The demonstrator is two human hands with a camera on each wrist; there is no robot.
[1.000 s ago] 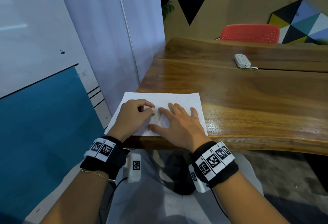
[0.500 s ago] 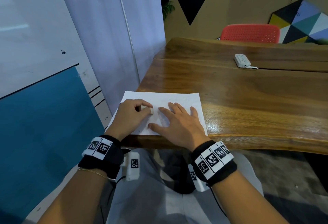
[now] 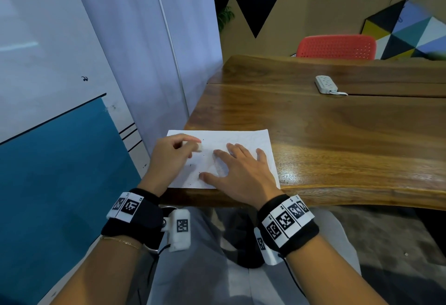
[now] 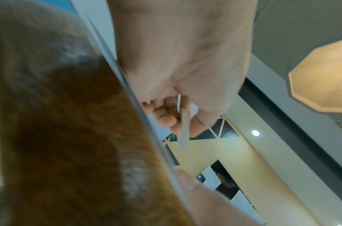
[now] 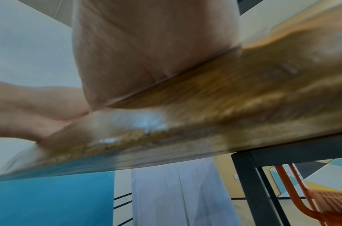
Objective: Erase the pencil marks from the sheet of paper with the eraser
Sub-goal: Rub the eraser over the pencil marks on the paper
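Note:
A white sheet of paper lies at the near left corner of the wooden table. It carries faint pencil lines and small dark crumbs. My left hand pinches a small white eraser between thumb and forefinger and holds it down on the sheet's left part. In the left wrist view the curled fingers grip the eraser. My right hand lies flat with fingers spread, pressing the sheet's middle and right. A small gap separates the eraser from the right forefinger.
A white power strip lies far back on the table. A red chair stands behind the table. A white and blue wall panel is close on the left. The table's near edge runs under my wrists.
My left hand has slid the eraser a little to the left, away from the right forefinger. The right hand stays flat on the sheet.

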